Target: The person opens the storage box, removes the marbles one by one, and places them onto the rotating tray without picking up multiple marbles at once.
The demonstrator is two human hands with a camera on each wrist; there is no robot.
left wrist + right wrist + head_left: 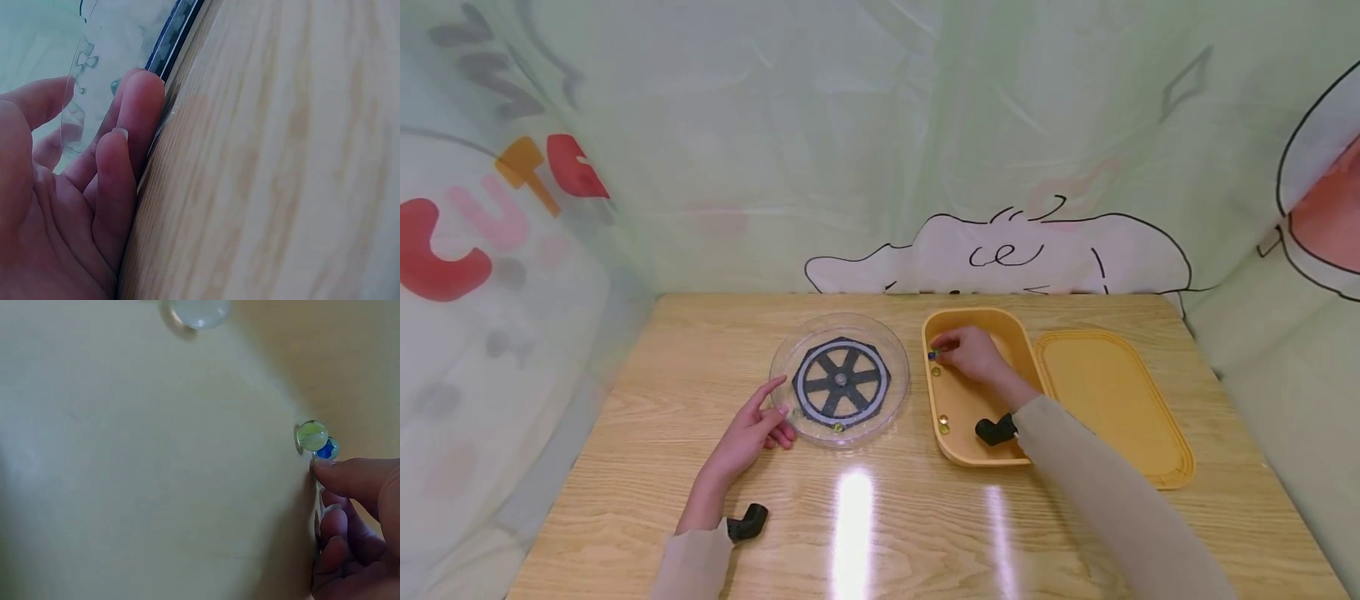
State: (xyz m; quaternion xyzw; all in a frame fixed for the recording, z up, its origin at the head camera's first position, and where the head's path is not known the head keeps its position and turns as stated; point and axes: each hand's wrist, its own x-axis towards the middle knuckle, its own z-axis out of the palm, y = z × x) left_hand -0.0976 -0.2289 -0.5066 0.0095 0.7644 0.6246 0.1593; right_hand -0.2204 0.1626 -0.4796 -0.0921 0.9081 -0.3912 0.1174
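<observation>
1. Looks down on a wooden table [700, 367]: clear round dish [898, 392] left of centre, orange tray [966, 408] to its right, orange lid [1108, 392] lying flat just beyond the tray.
2. Shows a black six-spoked wheel [841, 380] with a pale ring within the dish's outline; cannot tell whether inside or beneath.
3. Rests the left hand [756, 429] against the dish's near-left edge, relaxed and touching, index finger stretched to the rim, lower fingers loosely bent along the outer wall.
4. Reaches into the tray with the right hand [972, 354], fingers bent, at the far part of the left wall. Meets a blue marble [327, 449] at the thumb tip; cannot tell whether pinched or only touched.
5. Shows a green marble [312, 435] right beside the blue one.
6. Along the tray's left side, nearer the viewer than the fingertips, shows a yellowish marble [936, 372], then a close pair of marbles [944, 428] farther down.
7. Within the dish, shows a yellow-green marble [838, 427] at the wheel's near edge.
8. Wears beige sleeves [1097, 483], with a black device [747, 522] at each wrist.
9. Behind, shows a pale curtain [775, 150] with cartoon outlines and coloured letters.
</observation>
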